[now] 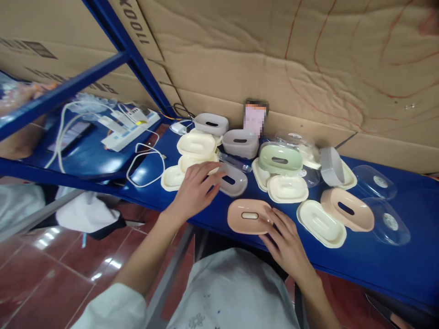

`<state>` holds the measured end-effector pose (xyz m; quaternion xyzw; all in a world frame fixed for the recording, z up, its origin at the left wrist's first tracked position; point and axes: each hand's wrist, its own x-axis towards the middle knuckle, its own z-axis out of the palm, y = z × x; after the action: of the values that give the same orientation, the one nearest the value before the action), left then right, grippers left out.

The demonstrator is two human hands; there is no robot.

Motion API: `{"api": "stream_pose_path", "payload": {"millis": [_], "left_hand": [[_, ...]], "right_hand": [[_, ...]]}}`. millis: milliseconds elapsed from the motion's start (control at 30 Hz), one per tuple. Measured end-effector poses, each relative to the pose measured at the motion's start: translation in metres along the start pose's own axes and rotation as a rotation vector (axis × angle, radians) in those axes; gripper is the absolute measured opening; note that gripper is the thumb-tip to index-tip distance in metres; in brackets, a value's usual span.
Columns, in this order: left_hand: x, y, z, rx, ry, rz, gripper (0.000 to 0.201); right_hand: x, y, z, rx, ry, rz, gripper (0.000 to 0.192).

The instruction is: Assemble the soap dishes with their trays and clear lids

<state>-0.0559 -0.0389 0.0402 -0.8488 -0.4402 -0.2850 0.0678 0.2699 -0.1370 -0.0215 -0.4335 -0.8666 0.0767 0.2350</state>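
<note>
A: Where are the hands, taking the pink soap-dish part (249, 216) at the near edge of the blue surface (394, 256) as landmark?

B: The right hand (286, 237) lies just right of it, fingers spread and flat, tips touching its near-right rim; it grips nothing. The left hand (197, 187) is left of and beyond it, fingers loosely curled over a grey slotted part (233, 179) and beside a cream tray (172, 177). Whether that hand is closed on the grey part cannot be told.

A: What else surrounds the landmark?

B: Beyond it, a green part (280, 158) on cream trays; right of it, another cream tray (321, 223), a second pink part (347, 209) and clear lids (386, 220). Far left, a power strip (132, 129) with white cables.

A: How is this step best handled?

B: Judged from the pose: steady the pink part with the flat right hand so it does not slide off the near edge, and lift the grey part by its rim, clear of the stacked neighbours.
</note>
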Motion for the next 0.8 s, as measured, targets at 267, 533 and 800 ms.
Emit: {"api": "stream_pose_path", "payload": {"millis": [267,533,800], "left_hand": [[0.01,0.001,0.004,-0.049,-0.277,0.091,0.022],[0.0,0.004,0.022,-0.197,-0.264,0.021,0.015],[-0.001,0.053,0.03,-0.381,-0.185,0.011,0.013]], "right_hand": [[-0.005,0.0,0.001,0.01,0.026,0.06,0.041],[-0.002,-0.001,0.001,0.06,0.034,0.052,0.043],[-0.008,0.001,0.011,0.019,0.181,0.12,0.084]]}}
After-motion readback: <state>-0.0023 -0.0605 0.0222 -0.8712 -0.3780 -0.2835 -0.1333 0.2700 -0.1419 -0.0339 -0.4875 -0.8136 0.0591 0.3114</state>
